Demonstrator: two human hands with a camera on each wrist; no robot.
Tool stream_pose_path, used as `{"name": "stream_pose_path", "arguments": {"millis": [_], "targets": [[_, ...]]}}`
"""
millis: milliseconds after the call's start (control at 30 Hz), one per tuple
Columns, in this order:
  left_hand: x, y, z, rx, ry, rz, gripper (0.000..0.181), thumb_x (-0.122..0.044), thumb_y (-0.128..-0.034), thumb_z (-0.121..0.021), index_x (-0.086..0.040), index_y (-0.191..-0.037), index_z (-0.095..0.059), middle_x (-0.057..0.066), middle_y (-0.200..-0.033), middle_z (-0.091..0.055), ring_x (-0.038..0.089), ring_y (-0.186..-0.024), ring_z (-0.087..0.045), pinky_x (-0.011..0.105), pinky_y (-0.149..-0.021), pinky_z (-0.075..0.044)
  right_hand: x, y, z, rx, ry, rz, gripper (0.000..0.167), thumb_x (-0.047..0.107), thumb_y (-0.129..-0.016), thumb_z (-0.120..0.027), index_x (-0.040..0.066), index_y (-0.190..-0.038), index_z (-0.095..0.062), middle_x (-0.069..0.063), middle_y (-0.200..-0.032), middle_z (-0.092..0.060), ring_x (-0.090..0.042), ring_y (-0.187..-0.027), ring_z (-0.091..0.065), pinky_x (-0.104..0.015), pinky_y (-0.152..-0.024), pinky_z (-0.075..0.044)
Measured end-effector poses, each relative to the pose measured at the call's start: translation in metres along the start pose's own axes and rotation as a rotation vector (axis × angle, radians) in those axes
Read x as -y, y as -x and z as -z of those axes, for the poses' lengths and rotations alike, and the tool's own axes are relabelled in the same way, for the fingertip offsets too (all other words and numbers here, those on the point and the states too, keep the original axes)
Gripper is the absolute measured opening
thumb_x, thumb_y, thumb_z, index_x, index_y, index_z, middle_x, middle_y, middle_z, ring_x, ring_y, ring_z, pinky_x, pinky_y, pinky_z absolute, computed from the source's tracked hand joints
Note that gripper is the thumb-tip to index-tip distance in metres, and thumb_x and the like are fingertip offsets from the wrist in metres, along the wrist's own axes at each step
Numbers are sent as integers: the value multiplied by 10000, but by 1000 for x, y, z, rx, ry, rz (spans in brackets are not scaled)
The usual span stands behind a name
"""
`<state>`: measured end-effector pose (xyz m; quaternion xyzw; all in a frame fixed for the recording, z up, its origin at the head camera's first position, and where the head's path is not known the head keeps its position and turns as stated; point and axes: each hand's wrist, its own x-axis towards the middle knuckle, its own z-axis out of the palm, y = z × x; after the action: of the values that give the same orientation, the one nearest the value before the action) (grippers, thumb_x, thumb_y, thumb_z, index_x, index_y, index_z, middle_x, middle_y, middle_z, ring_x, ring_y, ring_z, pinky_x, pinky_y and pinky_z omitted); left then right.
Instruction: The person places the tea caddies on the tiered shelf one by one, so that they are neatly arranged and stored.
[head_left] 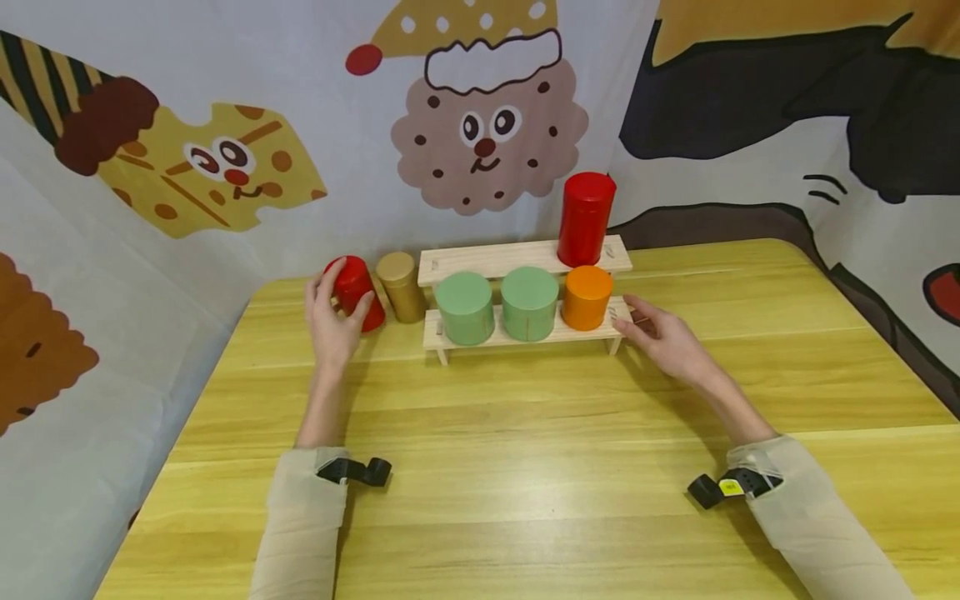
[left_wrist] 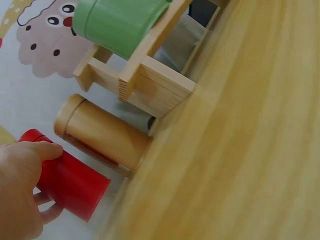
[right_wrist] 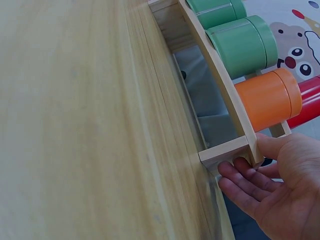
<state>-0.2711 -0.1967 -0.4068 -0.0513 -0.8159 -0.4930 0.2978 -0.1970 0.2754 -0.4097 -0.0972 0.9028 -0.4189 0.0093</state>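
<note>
My left hand [head_left: 330, 321] grips a red canister [left_wrist: 75, 185] near the table's left back corner. In the left wrist view its base looks slightly apart from the tabletop. Right beside it stands a gold canister [head_left: 402, 287]. At the other end, my right hand [head_left: 663, 337] holds the right end of the two-step wooden rack [head_left: 517, 332], thumb [right_wrist: 270, 145] on the board and fingers curled beneath. Two green tins [head_left: 464, 308] and an orange tin [head_left: 587, 298] line the lower step. A second red canister [head_left: 585, 221] stands at the right of the upper step.
Wood-grain tabletop [head_left: 480, 467] stretches in front of the rack. Behind it hangs a cloth [head_left: 330, 100] printed with cartoon food figures, close to the table's back edge. Each wrist wears a black strap [head_left: 360, 471] with a small camera.
</note>
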Motion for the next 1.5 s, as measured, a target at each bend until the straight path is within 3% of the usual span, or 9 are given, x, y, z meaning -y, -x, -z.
{"name": "stream_pose_path", "arguments": {"millis": [567, 733, 900, 1167, 1500], "targets": [[-41, -7, 12, -119, -8, -105, 558, -121, -875, -786, -186, -1401, -610, 110, -1394, -507, 192, -1234, -510, 465, -890, -540, 2, 0, 0, 7, -2, -18, 692, 357, -1068, -501, -68, -1557, -256, -323, -1319, -541, -427, -1159, -579, -549, -990, -458], [-57, -7, 12, -170, -5, -164, 544, -147, -880, -785, -189, -1396, -616, 113, -1399, -517, 170, -1243, -512, 463, -883, -555, 1, 0, 0, 10, -9, -18, 697, 363, -1068, -498, -69, -1557, -253, -327, -1331, -532, -432, -1167, -571, -555, -997, -454], [-76, -5, 12, -176, 3, -186, 538, -168, -892, -772, -202, -1403, -606, 48, -1406, -520, 133, -1260, -498, 426, -910, -553, 2, 0, 0, 8, -8, -13, 692, 358, -1069, -498, -70, -1556, -257, -325, -1330, -534, -429, -1164, -573, -552, -992, -456], [-106, 1, -5, -150, 103, -255, 524, -128, -872, -791, -165, -1371, -633, 44, -1362, -541, 141, -1209, -542, 429, -895, -564, 1, 1, 0, 5, -7, -10, 687, 349, -1070, -498, -76, -1553, -258, -328, -1318, -539, -431, -1156, -581, -550, -982, -464], [-129, 4, -31, -80, 186, -301, 528, -120, -882, -780, -141, -1384, -618, 58, -1380, -525, 131, -1250, -515, 395, -913, -557, 1, 0, 0, 5, -12, -3, 687, 348, -1070, -499, -73, -1555, -255, -338, -1334, -529, -444, -1173, -572, -563, -992, -459]]}}
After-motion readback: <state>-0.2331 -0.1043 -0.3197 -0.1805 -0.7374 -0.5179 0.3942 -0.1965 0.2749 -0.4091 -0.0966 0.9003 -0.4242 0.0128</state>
